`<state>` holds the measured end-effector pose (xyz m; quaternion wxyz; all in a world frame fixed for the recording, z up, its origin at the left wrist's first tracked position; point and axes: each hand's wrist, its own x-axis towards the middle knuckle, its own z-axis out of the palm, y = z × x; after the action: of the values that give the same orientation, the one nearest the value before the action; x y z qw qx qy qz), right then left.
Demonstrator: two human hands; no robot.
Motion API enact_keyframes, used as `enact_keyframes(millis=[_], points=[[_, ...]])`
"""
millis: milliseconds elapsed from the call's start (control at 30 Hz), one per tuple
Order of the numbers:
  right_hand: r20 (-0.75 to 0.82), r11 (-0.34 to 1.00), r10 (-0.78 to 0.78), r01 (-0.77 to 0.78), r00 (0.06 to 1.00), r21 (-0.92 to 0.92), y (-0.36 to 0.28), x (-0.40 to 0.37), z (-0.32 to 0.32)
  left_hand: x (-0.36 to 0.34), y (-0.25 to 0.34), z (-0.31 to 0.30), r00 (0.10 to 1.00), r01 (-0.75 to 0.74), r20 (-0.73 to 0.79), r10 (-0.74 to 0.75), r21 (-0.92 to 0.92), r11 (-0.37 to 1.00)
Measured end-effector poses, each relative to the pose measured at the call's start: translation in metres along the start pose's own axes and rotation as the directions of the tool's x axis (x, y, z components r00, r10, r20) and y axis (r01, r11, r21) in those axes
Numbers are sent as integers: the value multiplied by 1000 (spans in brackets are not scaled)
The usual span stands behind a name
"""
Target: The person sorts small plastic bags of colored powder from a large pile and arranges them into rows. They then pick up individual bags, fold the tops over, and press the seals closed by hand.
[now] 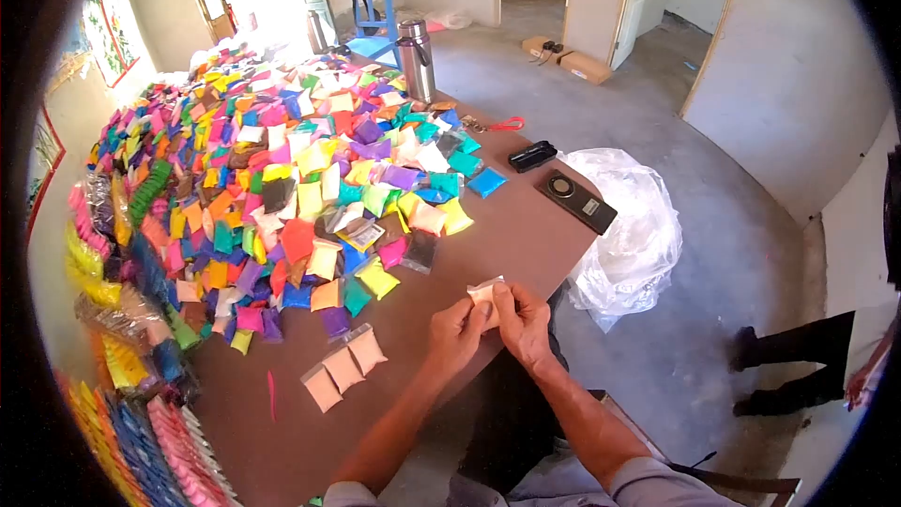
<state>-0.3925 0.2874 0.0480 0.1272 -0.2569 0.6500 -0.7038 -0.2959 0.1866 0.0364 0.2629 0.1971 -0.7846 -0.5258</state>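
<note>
Both hands pinch a small pale peach packet (485, 292) at the table's near right edge. My left hand (455, 336) grips its left side, and my right hand (526, 327) has its thumb and fingers closed on the right side. The lower part of the packet is hidden behind my fingers. To the left of my hands, three peach packets (344, 369) lie side by side in a slanted row. Farther left is a thin pink strip (272, 396) on the brown table (394, 422).
A large heap of colourful packets (282, 169) covers the table's far and left parts. A steel flask (416, 61), a black case (532, 156) and a dark phone-like device (577, 202) stand or lie beyond my hands. Clear plastic bags (624, 235) sit right; another person's legs (798, 361) show there.
</note>
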Motion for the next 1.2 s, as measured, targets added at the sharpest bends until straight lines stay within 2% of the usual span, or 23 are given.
enact_keyframes(millis=[33, 67, 167, 300, 367, 533, 633, 667, 733, 767, 833, 967, 1033, 1133, 1200], points=[[36, 999, 24, -22, 999, -48, -2, 0, 0, -1, 1, 0, 999, 23, -25, -23, -28, 999], [46, 997, 63, -65, 997, 31, 5, 1, -1, 1, 0, 1, 1000, 20, -19, -21, -40, 999], [0, 998, 53, -53, 999, -34, 17, 1, -7, 1, 3, 4, 999, 44, 35, -42, -74, 996], [-45, 996, 53, -56, 998, -68, 19, -5, -6, 1, 14, 3, 997, -8, 70, 14, -87, 996], [-49, 986, 165, -164, 985, 26, 14, -5, -2, 1, 9, 2, 996, -35, 78, 41, -71, 997], [-58, 996, 85, -86, 995, -29, 24, -6, 2, -1, 5, 2, 987, -159, 16, 158, 81, 984], [-28, 996, 81, -82, 996, -35, 19, -7, -2, -2, 5, 5, 981, -193, -25, 193, 3, 981], [0, 995, 98, -98, 995, -3, 17, -7, -3, -2, 8, 4, 981, -193, -25, 193, 3, 981], [-22, 995, 96, -96, 995, -22, 17, -8, -5, -3, 16, -1, 995, -63, 79, 69, -72, 995], [-43, 995, 94, -95, 995, -41, 17, -8, -6, -2, 19, -2, 994, -64, 80, 70, -74, 995], [-47, 996, 93, -93, 995, -5, 15, -9, -6, -2, 22, -4, 983, -42, 176, 46, -26, 999], [-48, 993, 115, -115, 992, 8, 14, -7, -1, -2, 8, 3, 989, -126, 74, 129, -45, 991], [-6, 990, 139, -139, 990, 25, 12, -5, -1, -1, 5, 4, 988, -152, 12, 152, 24, 988], [55, 982, 173, -176, 983, 61, 9, -3, -3, -4, 12, 3, 995, -99, -3, 99, -25, 995], [73, 976, 196, -202, 978, 82, 11, -7, -5, -4, 18, -2, 995, -87, 41, 89, -37, 996]])
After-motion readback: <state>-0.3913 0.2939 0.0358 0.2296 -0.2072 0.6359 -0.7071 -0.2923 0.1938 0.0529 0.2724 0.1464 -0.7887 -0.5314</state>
